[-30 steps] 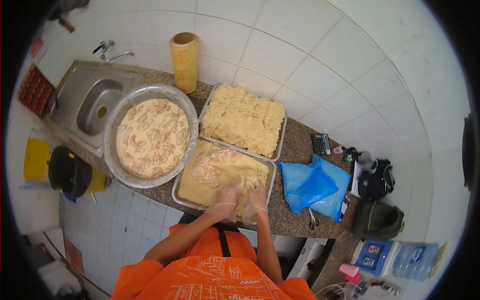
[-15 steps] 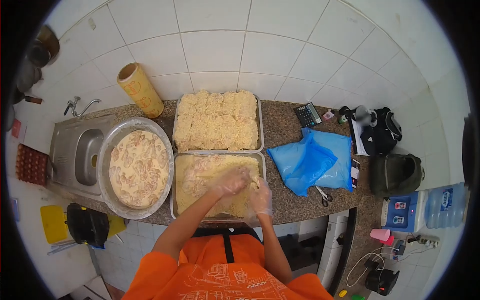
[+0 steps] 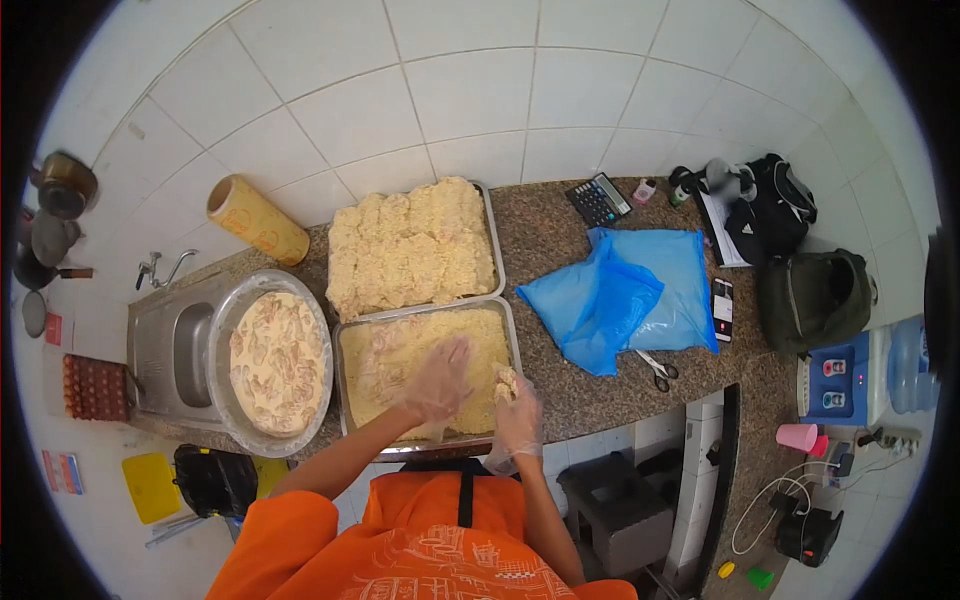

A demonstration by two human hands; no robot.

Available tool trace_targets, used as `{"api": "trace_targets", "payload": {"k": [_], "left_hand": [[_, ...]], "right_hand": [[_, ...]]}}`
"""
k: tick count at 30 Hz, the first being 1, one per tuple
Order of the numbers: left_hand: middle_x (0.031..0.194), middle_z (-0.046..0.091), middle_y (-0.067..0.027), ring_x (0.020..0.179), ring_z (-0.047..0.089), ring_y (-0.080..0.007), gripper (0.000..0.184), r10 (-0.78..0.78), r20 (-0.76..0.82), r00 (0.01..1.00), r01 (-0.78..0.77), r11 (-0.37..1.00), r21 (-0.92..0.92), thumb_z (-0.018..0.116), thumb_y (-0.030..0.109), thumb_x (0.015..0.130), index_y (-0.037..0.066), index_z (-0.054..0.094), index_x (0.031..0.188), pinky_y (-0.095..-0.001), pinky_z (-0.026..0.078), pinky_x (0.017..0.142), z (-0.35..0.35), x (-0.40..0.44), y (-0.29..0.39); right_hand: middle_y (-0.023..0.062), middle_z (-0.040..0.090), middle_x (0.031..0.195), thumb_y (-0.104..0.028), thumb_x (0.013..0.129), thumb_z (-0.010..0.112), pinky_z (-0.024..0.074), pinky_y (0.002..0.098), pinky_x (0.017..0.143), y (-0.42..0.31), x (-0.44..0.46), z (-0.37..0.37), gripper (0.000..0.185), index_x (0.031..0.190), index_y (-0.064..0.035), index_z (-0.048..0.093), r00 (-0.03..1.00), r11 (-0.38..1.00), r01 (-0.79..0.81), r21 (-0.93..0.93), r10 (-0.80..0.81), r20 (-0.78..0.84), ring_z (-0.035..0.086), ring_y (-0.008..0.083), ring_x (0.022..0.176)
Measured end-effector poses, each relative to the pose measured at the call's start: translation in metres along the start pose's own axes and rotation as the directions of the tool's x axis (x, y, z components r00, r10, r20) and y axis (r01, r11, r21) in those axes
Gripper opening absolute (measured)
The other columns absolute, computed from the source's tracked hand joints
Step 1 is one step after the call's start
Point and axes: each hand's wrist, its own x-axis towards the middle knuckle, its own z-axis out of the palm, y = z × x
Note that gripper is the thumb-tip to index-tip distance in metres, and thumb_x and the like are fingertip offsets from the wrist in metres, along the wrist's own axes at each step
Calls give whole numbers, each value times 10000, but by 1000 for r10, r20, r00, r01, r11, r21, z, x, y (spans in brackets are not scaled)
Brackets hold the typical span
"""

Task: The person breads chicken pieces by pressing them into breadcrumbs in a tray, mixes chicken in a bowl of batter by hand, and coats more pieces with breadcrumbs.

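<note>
My left hand (image 3: 443, 376), in a clear plastic glove, lies over the crumbs in the near tray (image 3: 512, 352) with its fingers stretched out. At that tray's right edge, my right hand (image 3: 519, 424), gloved the same way, grips a crumb-coated chicken piece (image 3: 505, 384). Paler chicken pieces (image 3: 385, 370) lie partly covered in the crumbs at the tray's left side. Behind it, the far tray (image 3: 497, 240) is piled with coated pieces (image 3: 410, 245). A large round basin (image 3: 222, 340) to the left holds raw chicken in creamy batter (image 3: 280, 365).
A roll of plastic wrap (image 3: 258, 220) leans by the wall near the sink (image 3: 190, 345). To the right are a blue plastic bag (image 3: 640, 300), scissors (image 3: 659, 372), a calculator (image 3: 598, 200), a phone (image 3: 722, 310) and a green bag (image 3: 815, 300). The counter's front edge (image 3: 590, 430) runs close before me.
My hands have moved apart: the left back over the crumbs, the right toward the tray's edge with the chicken piece. The camera view has tilted and shifted.
</note>
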Motion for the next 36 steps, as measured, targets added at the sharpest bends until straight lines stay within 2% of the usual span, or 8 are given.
{"api": "trace_targets", "payload": {"k": [9, 13, 16, 18, 21, 25, 31, 36], "left_hand": [[1631, 312, -252, 1530, 255, -384, 811, -254, 108, 961, 253, 967, 25, 512, 458, 989, -93, 310, 1549, -462, 194, 1254, -12, -8, 18], [1631, 334, -229, 1516, 290, -373, 782, -314, 86, 946, 295, 938, 184, 488, 456, 997, -80, 337, 1545, -455, 186, 1257, -2, -23, 16], [1633, 342, -210, 1511, 310, -347, 694, -371, 352, 859, 350, 929, 122, 461, 387, 1014, -51, 367, 1544, -460, 181, 1258, -42, -18, 30], [1626, 359, -201, 1505, 320, -337, 654, -401, 84, 912, 392, 913, 109, 459, 341, 1014, -36, 380, 1542, -480, 183, 1255, 60, -31, 9], [1600, 403, -199, 1479, 364, -332, 611, -381, -37, 924, 383, 919, 100, 455, 278, 1007, -25, 398, 1535, -517, 213, 1237, 60, -29, 5], [1549, 464, -206, 1445, 402, -329, 527, -332, -172, 928, 355, 925, 131, 491, 247, 977, -5, 532, 1438, -564, 263, 1194, 30, -43, 22], [1159, 698, -175, 1112, 661, -320, 267, -260, -384, 886, 125, 932, -341, 589, 178, 903, 7, 707, 1070, -457, 511, 939, 7, -82, 32], [958, 722, -189, 898, 721, -337, 279, -263, -183, 947, 215, 946, -244, 683, 175, 850, -31, 681, 1038, -419, 575, 770, 43, -82, 44]], "right_hand": [[247, 679, 1202, -47, 898, 598, 505, 443, 979, 17, 4, 18, 384, 1277, -4, 642, 995, 992, 77, -99, -70, 73, 643, 440, 1116], [265, 661, 1217, -35, 852, 621, 490, 468, 1016, 30, 28, 35, 405, 1253, 17, 645, 955, 925, 295, -242, -281, 91, 628, 448, 1128], [261, 653, 1228, -73, 827, 656, 479, 484, 1032, 34, 57, 49, 397, 1214, 14, 663, 872, 773, 483, -411, -466, 149, 618, 439, 1150], [255, 649, 1239, -130, 812, 691, 472, 491, 1040, 38, 74, 67, 372, 1160, 4, 683, 860, 681, 492, -543, -475, 185, 612, 429, 1166], [231, 675, 1172, -243, 796, 738, 507, 493, 981, 47, 111, 96, 387, 1106, -18, 687, 933, 582, 353, -732, -163, 320, 642, 426, 1102], [234, 710, 972, -164, 786, 710, 549, 487, 852, 10, 108, 80, 231, 937, 11, 701, 898, 598, 423, -681, -179, 401, 684, 431, 958], [256, 698, 952, -142, 749, 768, 541, 499, 852, -7, 98, 72, 283, 972, 9, 684, 891, 761, 442, -474, -310, 332, 667, 467, 959], [272, 681, 1015, -115, 781, 747, 528, 486, 884, -71, 47, 53, 341, 1087, 11, 669, 810, 733, 578, -358, -463, 361, 646, 463, 1004]]}}
